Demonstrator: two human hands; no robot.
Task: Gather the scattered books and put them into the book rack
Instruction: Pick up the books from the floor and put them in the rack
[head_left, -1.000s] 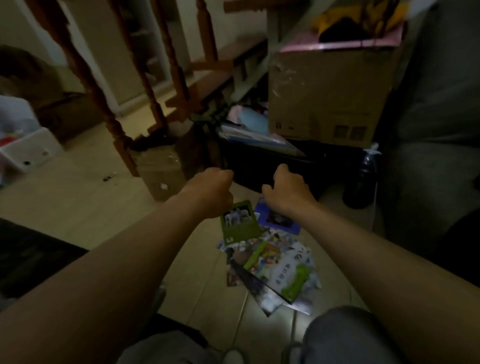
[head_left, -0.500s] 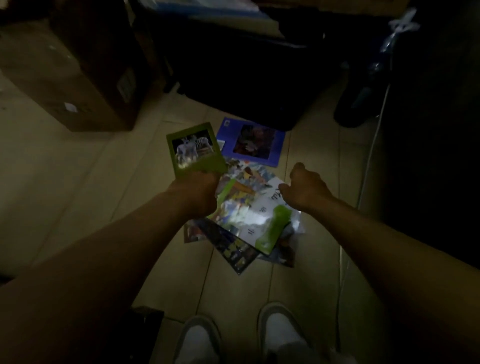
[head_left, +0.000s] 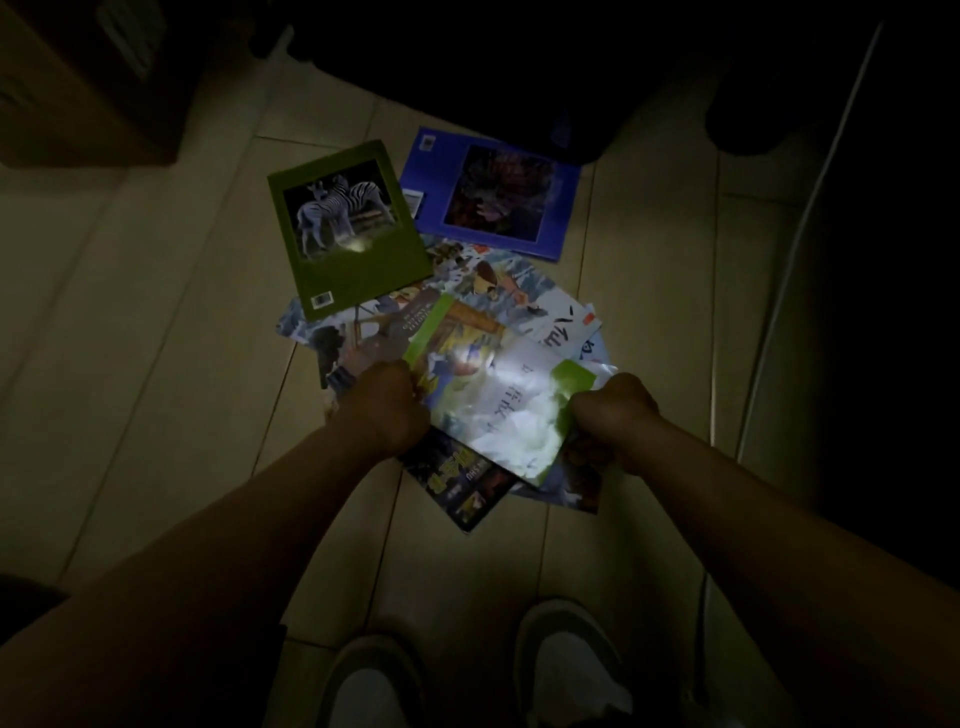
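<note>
Gripping a Slippery Heap: What Might Slide Loose

Both hands are curled tight on the heap. The left hand (head_left: 387, 408) clutches the left edge of the glossy green-edged book (head_left: 493, 400), and the right hand (head_left: 615, 415) clutches its right edge. Whether the fingers also reach the books beneath I cannot tell, as they are hidden under the covers.

The books lie overlapped on the tiled floor (head_left: 156, 364), just ahead of the person's shoes (head_left: 571, 670). The book rack is not in view.

As I judge the risks, the covers look slick and the stack is fanned rather than squared. Lifting by the top copy alone would likely leave lower ones behind or let them slide out. The dark book (head_left: 460, 486) juts toward the shoes and could drop first. The zebra book (head_left: 353, 234) only laps the heap's far-left corner, and the blue book (head_left: 493, 195) lies at the far side, so either may be missed. Dim light makes thin copies easy to overlook.

By count there are two hands, two shoes and one cardboard box (head_left: 78, 78) at upper left. The books are the zebra, blue, green-edged and dark ones, a brush-lettered book (head_left: 535, 306), and at least two more showing only as edges. That makes seven or so; the overlap prevents an exact figure.
</note>
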